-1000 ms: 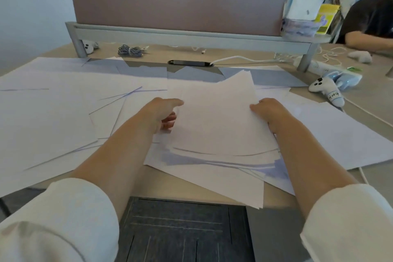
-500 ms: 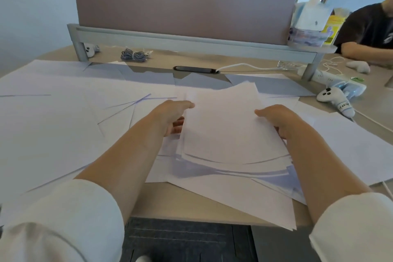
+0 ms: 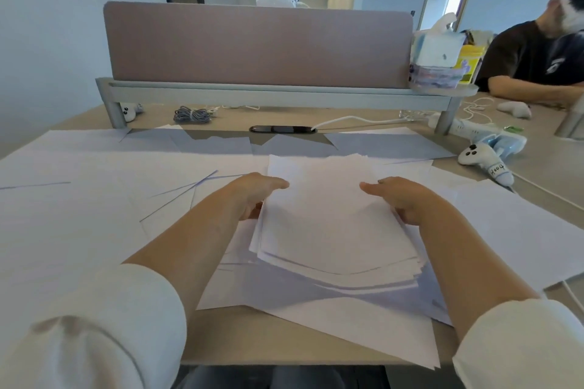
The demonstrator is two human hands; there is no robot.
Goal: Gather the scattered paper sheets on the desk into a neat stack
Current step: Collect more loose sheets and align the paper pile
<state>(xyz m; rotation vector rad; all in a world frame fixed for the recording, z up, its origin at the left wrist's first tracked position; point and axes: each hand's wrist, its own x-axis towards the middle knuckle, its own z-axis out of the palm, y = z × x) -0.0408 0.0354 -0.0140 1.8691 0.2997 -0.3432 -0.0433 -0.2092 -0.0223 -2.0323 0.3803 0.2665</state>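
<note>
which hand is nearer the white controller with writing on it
Right. The right hand holds the right edge of the stack, toward the controller; the left hand holds its opposite edge.

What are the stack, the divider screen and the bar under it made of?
The stack is thin matte white paper; its near edge curves. The screen looks like felt or fabric, matte mauve without glare. The bar is probably painted metal, smooth grey.

Left grip (image 3: 252, 196), right grip (image 3: 403, 199) — holding paper stack (image 3: 331, 230)
</note>
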